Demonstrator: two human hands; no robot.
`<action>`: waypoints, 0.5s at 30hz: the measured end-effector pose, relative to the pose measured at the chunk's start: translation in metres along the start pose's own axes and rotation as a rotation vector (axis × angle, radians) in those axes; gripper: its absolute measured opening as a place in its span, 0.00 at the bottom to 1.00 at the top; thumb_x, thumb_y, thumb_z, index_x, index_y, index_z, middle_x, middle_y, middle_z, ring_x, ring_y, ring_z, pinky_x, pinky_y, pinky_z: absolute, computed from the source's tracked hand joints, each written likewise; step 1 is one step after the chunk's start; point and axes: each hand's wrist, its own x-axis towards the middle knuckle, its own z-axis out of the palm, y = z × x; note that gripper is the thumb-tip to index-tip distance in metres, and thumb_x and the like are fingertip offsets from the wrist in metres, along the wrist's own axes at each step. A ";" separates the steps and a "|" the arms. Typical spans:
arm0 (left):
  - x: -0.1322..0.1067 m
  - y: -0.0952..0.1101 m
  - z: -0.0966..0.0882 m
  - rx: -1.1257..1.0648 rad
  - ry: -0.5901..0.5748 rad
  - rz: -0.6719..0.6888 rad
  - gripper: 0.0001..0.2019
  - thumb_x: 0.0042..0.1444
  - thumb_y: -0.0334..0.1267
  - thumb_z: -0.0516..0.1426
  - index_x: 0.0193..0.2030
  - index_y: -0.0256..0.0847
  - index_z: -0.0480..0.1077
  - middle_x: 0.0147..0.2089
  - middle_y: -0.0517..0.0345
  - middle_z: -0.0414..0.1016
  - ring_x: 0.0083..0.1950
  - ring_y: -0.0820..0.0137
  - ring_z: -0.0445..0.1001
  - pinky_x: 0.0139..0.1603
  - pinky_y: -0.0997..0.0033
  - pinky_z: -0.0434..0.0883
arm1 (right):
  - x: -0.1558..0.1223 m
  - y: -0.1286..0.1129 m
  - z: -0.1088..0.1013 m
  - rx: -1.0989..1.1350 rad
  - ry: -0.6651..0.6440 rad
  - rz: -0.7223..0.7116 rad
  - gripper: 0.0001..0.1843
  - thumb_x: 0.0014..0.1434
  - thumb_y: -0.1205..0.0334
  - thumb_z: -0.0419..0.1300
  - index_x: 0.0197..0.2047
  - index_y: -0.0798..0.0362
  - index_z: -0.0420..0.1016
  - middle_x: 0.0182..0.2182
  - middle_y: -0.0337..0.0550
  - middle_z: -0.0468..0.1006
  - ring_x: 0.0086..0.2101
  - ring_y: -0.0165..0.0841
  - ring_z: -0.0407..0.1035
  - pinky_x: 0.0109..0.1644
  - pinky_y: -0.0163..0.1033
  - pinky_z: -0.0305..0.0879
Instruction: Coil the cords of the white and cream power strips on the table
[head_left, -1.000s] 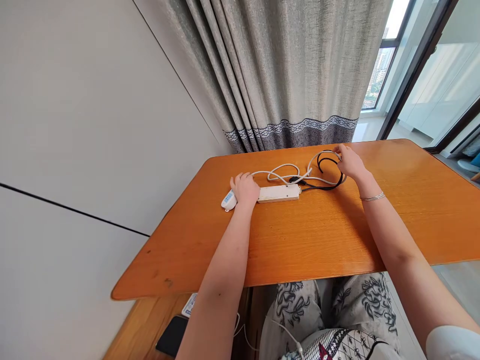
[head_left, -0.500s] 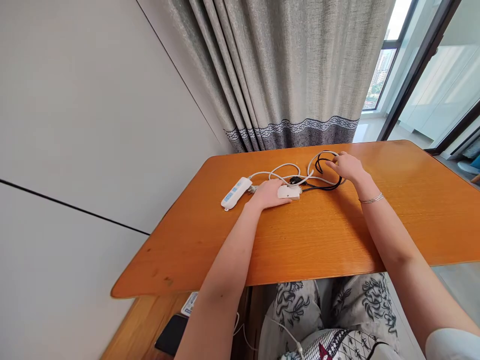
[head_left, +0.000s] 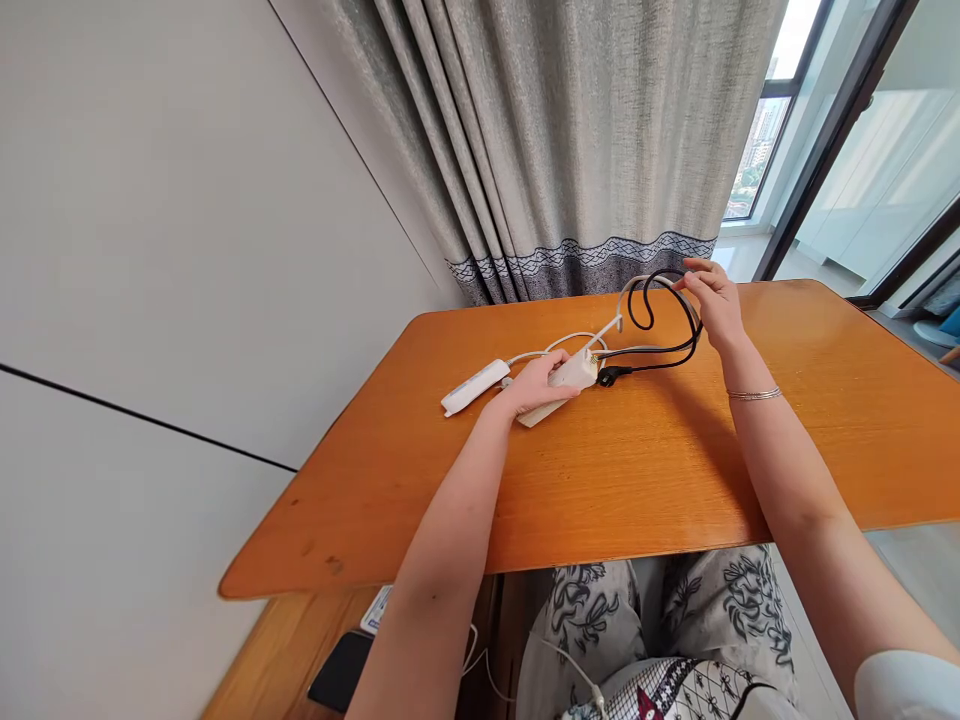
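Just left of frame centre, the left hand (head_left: 534, 385) is gripping the strip (head_left: 571, 372), fingers wrapped over it and its far end tipping off the table (head_left: 637, 470). In the upper right, the right hand (head_left: 718, 305) is pinching the looped black cord (head_left: 631, 306) and white cord (head_left: 609, 328) in the air. A second strip (head_left: 474, 387) is lying just left. Holding the strip firmly and keeping the loop slack is probably sparing the plug any tugging.
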 end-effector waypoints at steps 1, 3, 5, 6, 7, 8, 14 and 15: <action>0.000 0.001 0.000 -0.083 -0.007 0.006 0.22 0.47 0.52 0.60 0.45 0.42 0.68 0.44 0.53 0.77 0.45 0.58 0.76 0.47 0.59 0.72 | 0.001 -0.001 -0.001 0.048 0.011 0.012 0.15 0.62 0.51 0.58 0.31 0.51 0.78 0.49 0.47 0.76 0.58 0.41 0.67 0.65 0.47 0.61; 0.000 0.002 0.000 -0.301 -0.036 0.005 0.24 0.46 0.52 0.61 0.47 0.42 0.68 0.45 0.52 0.77 0.45 0.59 0.77 0.47 0.59 0.72 | 0.003 -0.003 -0.004 0.198 -0.008 0.082 0.17 0.63 0.48 0.57 0.30 0.51 0.75 0.43 0.47 0.78 0.53 0.40 0.71 0.59 0.46 0.67; -0.001 0.004 0.001 -0.569 -0.069 0.034 0.29 0.44 0.52 0.63 0.51 0.41 0.67 0.45 0.48 0.78 0.41 0.60 0.77 0.46 0.59 0.72 | 0.006 -0.008 -0.006 0.373 -0.017 0.152 0.19 0.62 0.43 0.56 0.31 0.50 0.73 0.41 0.46 0.79 0.48 0.39 0.74 0.52 0.44 0.72; -0.002 0.005 0.001 -0.699 -0.076 0.069 0.31 0.42 0.52 0.65 0.52 0.39 0.67 0.44 0.47 0.78 0.39 0.61 0.77 0.45 0.59 0.72 | 0.007 -0.012 -0.008 0.446 -0.007 0.160 0.20 0.61 0.41 0.56 0.32 0.50 0.73 0.41 0.45 0.79 0.46 0.38 0.75 0.49 0.43 0.73; -0.003 0.007 0.000 -0.812 -0.076 0.112 0.33 0.41 0.52 0.66 0.52 0.38 0.67 0.43 0.47 0.78 0.37 0.62 0.77 0.44 0.60 0.72 | 0.007 -0.017 -0.010 0.506 0.008 0.148 0.20 0.60 0.40 0.57 0.34 0.49 0.73 0.43 0.44 0.80 0.45 0.37 0.75 0.47 0.42 0.74; -0.004 0.010 -0.001 -0.902 -0.069 0.156 0.34 0.41 0.52 0.66 0.53 0.38 0.66 0.41 0.48 0.78 0.35 0.63 0.77 0.42 0.61 0.71 | 0.006 -0.024 -0.013 0.555 0.025 0.121 0.20 0.59 0.39 0.58 0.36 0.48 0.75 0.44 0.43 0.80 0.45 0.37 0.76 0.46 0.41 0.75; -0.012 0.032 -0.003 -1.051 -0.183 0.245 0.37 0.39 0.51 0.70 0.56 0.40 0.67 0.37 0.54 0.76 0.32 0.67 0.76 0.36 0.67 0.69 | -0.013 -0.080 -0.025 0.635 0.139 -0.043 0.19 0.60 0.39 0.57 0.49 0.38 0.76 0.59 0.36 0.74 0.53 0.39 0.73 0.45 0.42 0.75; -0.012 0.036 -0.003 -1.051 -0.237 0.253 0.38 0.38 0.52 0.71 0.56 0.40 0.67 0.36 0.55 0.76 0.31 0.67 0.75 0.34 0.68 0.68 | -0.016 -0.086 -0.025 0.625 0.157 -0.055 0.21 0.60 0.38 0.56 0.50 0.38 0.76 0.61 0.36 0.72 0.54 0.40 0.72 0.45 0.42 0.75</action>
